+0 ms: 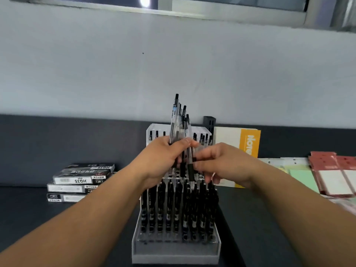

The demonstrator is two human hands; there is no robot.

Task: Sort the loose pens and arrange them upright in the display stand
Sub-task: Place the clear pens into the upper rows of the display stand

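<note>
A clear stepped display stand [176,255] sits on the dark table right in front of me. Its lower tiers hold several black pens standing upright [169,205], and more pens stand in its back row [202,138]. My left hand [163,160] is closed around a bunch of clear-barrelled pens with black caps [176,116], held upright above the stand's middle tiers. My right hand [223,162] pinches one pen of that bunch at its black grip [190,171], tip pointing down towards the stand.
Three flat black pen boxes [81,180] are stacked at the left. A white and orange notebook [248,141] leans on the wall behind the stand, beside a black holder [209,122]. Green sheets [302,178] and red-framed packs [335,174] lie at the right.
</note>
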